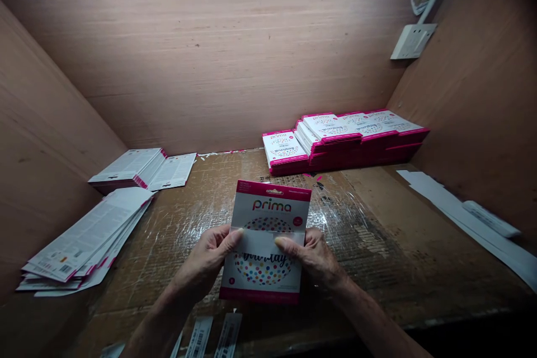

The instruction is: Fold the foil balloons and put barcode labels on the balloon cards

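Two hands, left hand (210,254) and right hand (312,254), pinching packet (268,218) between them

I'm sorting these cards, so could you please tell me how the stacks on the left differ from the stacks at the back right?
The left stacks lie printed-text side up and fanned loosely; the right stacks show the dotted front and sit squared, pink edges aligned. Both rest on the taped cardboard surface.

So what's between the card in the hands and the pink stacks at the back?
Only bare taped cardboard between the card and the pink stacks, head view.
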